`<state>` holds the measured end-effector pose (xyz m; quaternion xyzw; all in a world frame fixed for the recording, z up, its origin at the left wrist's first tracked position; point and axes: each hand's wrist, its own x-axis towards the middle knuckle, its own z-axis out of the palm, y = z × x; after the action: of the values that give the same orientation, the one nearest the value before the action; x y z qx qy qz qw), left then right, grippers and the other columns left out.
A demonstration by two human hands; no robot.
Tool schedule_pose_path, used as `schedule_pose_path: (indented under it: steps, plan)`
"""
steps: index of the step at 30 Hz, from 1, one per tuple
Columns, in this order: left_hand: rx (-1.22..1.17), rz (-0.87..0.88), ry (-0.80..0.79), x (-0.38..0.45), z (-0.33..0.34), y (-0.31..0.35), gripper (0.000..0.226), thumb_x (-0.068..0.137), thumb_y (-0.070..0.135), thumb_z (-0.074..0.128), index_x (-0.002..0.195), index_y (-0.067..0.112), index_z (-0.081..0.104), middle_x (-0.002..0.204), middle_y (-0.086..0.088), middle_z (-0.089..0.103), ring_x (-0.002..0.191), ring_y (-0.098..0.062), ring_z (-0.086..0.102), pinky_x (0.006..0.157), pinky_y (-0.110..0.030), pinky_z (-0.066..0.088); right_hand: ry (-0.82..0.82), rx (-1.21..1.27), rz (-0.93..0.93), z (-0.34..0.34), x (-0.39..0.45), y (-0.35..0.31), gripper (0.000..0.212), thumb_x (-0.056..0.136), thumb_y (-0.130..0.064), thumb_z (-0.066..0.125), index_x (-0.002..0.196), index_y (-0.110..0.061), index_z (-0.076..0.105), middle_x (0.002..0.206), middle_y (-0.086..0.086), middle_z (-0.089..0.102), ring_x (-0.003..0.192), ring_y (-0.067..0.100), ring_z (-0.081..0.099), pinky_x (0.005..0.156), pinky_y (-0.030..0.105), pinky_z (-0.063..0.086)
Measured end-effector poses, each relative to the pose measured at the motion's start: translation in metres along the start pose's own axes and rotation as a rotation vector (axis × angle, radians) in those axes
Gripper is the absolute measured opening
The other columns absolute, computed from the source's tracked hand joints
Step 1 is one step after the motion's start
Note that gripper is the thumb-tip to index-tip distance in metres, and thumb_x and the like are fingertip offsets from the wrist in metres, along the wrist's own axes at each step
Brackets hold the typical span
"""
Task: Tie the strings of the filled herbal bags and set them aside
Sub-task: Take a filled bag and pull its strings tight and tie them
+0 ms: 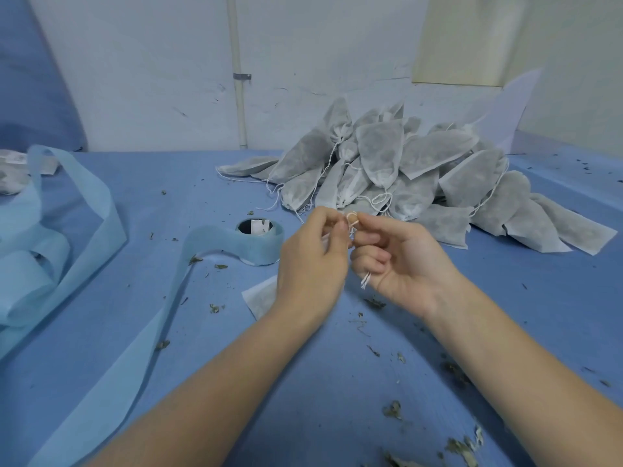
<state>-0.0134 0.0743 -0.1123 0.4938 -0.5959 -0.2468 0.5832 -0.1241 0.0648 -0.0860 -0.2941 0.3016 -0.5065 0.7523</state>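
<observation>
My left hand (pixel 312 261) and my right hand (pixel 397 264) meet above the middle of the blue table. Both pinch the white drawstring (pixel 351 219) of a herbal bag, which forms a small loop between my fingertips. The string's loose ends (pixel 365 281) hang under my right hand's curled fingers. The bag itself (pixel 261 298) is mostly hidden behind my left hand; only a white corner shows on the table. A big pile of filled grey-white herbal bags (pixel 404 170) lies behind my hands against the wall.
A roll of light-blue fabric strip (pixel 259 241) stands left of my hands, its strip trailing toward the front left. More blue strip (pixel 50 230) is heaped at the far left. Dried herb bits (pixel 392 409) are scattered over the blue table cover (pixel 303 382).
</observation>
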Motion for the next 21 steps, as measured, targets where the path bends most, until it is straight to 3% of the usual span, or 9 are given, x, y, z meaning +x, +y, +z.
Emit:
schedule_pose_path:
  steps: [3,8,13,17,21]
  plan:
    - [0.05,0.141,0.084,-0.001,-0.002,0.004,0.014,0.089,0.011,0.058,0.094,0.024,0.06,0.09,0.012,0.065,0.085,0.003,0.057,0.076,-0.007,0.039,0.059,-0.019,-0.039,0.001,-0.001,-0.001,0.024,0.081,-0.007,0.058,0.059,-0.005,0.066,0.056,-0.004,0.033,0.04,0.003,0.019,0.037,0.012,0.017]
    - [0.184,0.278,0.203,-0.005,-0.003,0.009,0.012,0.085,0.017,0.064,0.093,0.013,0.072,0.088,0.005,0.07,0.083,-0.01,0.062,0.079,-0.011,0.04,0.086,-0.034,-0.064,0.003,-0.003,-0.003,0.021,0.088,-0.005,0.055,0.067,-0.006,0.057,0.055,-0.004,0.032,0.041,0.003,0.019,0.038,0.013,0.016]
    - [0.362,0.322,0.219,0.002,-0.009,0.01,0.005,0.084,0.013,0.068,0.084,0.011,0.073,0.082,0.001,0.07,0.081,-0.02,0.06,0.074,-0.009,0.032,0.171,-0.296,-0.223,0.0,-0.001,-0.002,0.042,0.084,-0.003,0.064,0.044,-0.014,0.066,0.051,-0.005,0.036,0.041,0.005,0.024,0.038,0.015,0.021]
    - [0.511,0.401,0.18,0.002,-0.01,0.006,0.011,0.089,0.009,0.058,0.084,0.005,0.067,0.082,-0.008,0.065,0.084,-0.03,0.052,0.074,-0.02,0.028,0.193,-0.698,-0.39,-0.004,-0.005,-0.004,0.01,0.078,-0.019,0.076,0.07,-0.013,0.078,0.054,-0.008,0.047,0.049,0.005,0.038,0.049,0.016,0.039]
    - [0.375,0.214,0.099,0.006,-0.008,0.007,0.011,0.092,0.02,0.056,0.092,0.02,0.067,0.092,0.005,0.046,0.097,-0.015,0.036,0.079,-0.014,0.023,0.153,-0.717,-0.452,-0.009,-0.004,-0.005,0.012,0.079,-0.021,0.075,0.085,-0.01,0.077,0.075,-0.003,0.068,0.063,0.005,0.056,0.07,0.02,0.053]
